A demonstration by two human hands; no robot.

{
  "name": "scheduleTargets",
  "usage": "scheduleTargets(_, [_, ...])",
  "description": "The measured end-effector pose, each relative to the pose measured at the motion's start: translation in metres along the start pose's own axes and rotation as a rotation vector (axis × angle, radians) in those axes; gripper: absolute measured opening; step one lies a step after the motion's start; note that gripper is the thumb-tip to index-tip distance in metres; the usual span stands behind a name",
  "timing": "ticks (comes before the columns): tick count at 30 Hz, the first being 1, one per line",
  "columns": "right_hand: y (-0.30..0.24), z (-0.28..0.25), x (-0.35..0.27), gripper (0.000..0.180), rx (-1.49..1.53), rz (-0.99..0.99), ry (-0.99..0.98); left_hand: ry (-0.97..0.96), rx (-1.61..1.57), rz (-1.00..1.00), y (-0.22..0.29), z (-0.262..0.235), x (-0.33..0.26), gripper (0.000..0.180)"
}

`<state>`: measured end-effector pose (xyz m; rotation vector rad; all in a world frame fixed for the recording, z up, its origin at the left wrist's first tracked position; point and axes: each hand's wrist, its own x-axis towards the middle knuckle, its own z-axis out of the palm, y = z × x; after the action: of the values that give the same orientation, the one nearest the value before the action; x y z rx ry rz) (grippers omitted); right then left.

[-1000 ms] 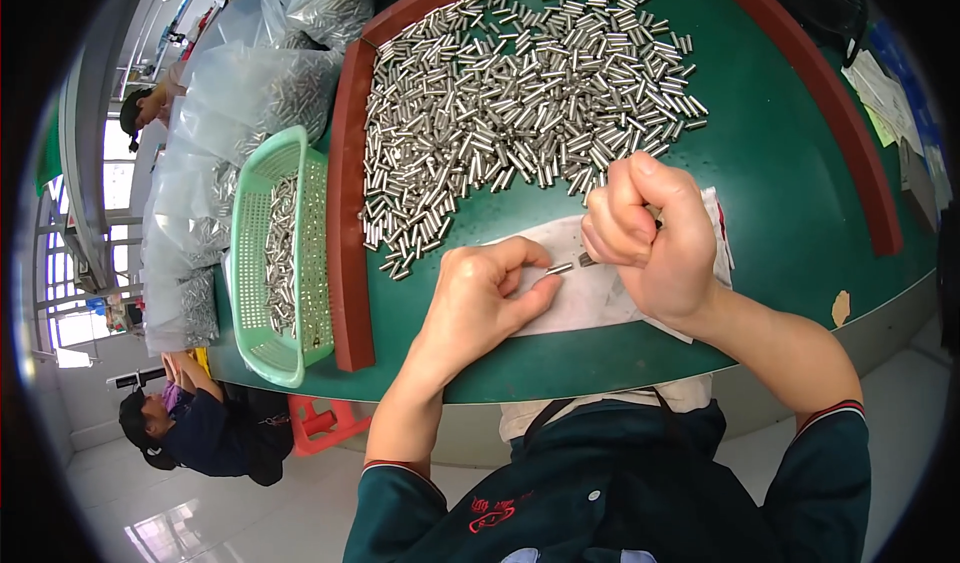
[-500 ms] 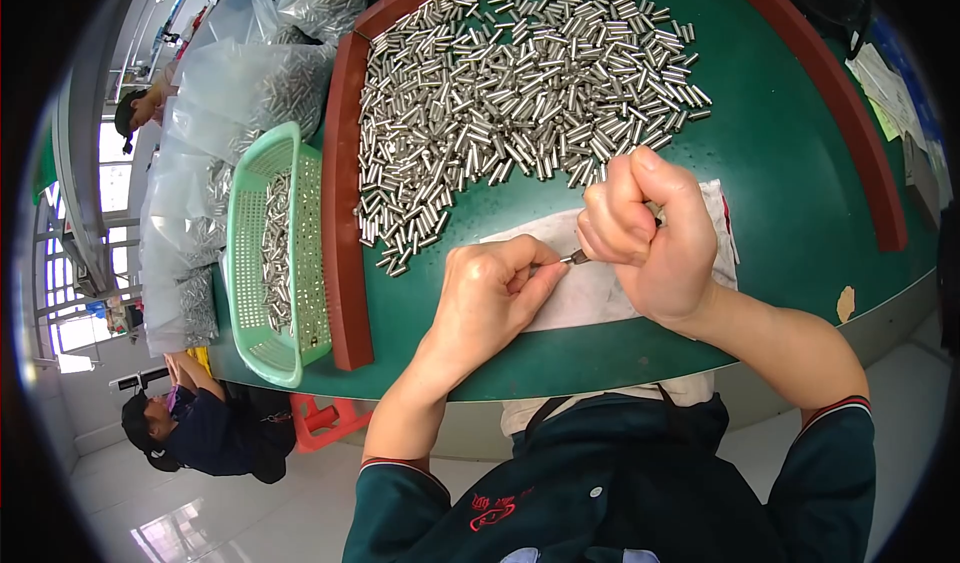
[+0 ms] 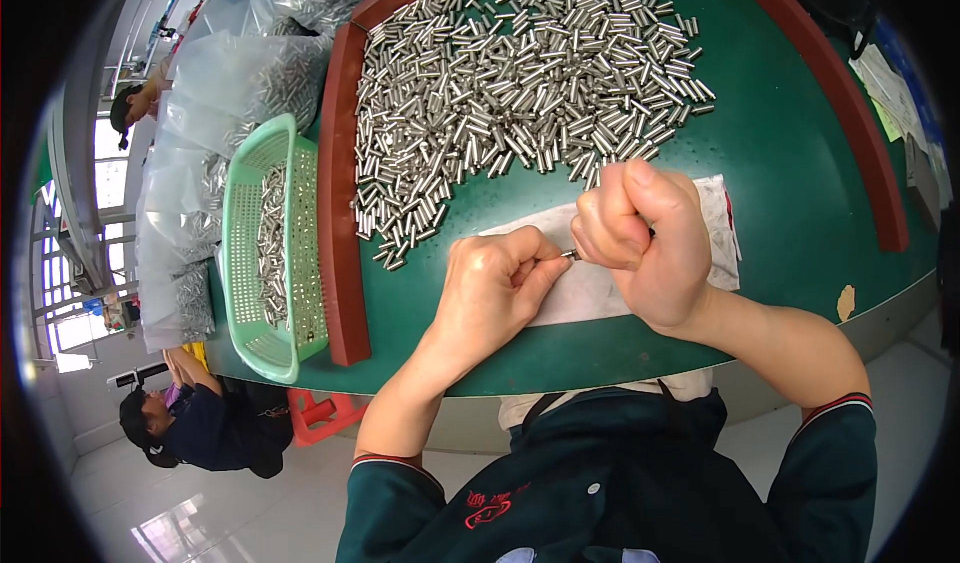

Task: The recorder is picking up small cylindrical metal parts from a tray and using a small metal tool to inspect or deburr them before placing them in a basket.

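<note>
Dark red rails bordered a green table, and a white cloth lay near its front edge. Beyond the cloth spread a pile of short metal pins; to the cloth's left, past one rail, stood a pale green basket holding similar pieces, with clear plastic bags of metal parts farther left still. Over the cloth, the left hand had come closer to the right hand: a second earlier, a single pin stuck out from the left fingertips with a gap before the dark-tipped item in the right fist, whereas now that gap had closed and the fingertips almost met the fist. This seemed to mean that the pin's end had been brought against the item for close handling. The left thumb and forefinger pinched the pin, the other fingers curled behind; the right hand was closed around the item, whose full shape could not be told. Above the cloth, the pin showed only as a short sliver, bright toward the left hand, and exactly where it ended was unclear. Pins in the pile looked like straight, silvery cylinders, shiny along their sides and lying every which way.
</note>
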<state>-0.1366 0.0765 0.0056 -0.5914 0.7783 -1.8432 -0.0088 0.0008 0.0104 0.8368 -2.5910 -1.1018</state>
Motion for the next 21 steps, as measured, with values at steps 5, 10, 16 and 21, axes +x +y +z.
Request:
scheduleTargets(5, [0.0018, 0.0004, -0.0054, 0.038, -0.048, -0.055, -0.031, -0.009, 0.015, 0.017, -0.0002, 0.0, 0.0015, 0.009])
scheduleTargets(10, [0.0016, 0.0012, -0.0059, 0.035, 0.036, -0.018, -0.064, -0.008, 0.054, 0.011, 0.0024, -0.001, 0.0003, 0.009])
scheduleTargets(16, [0.0054, 0.0067, -0.0077, 0.037, -0.161, -0.144, -0.041, 0.006, 0.015, -0.012, 0.0027, 0.0032, -0.0025, 0.011])
scheduleTargets(21, [0.0019, 0.0013, -0.0014, 0.038, -0.052, -0.078, -0.034, 0.011, 0.002, -0.029, -0.0022, 0.0055, -0.0034, 0.01])
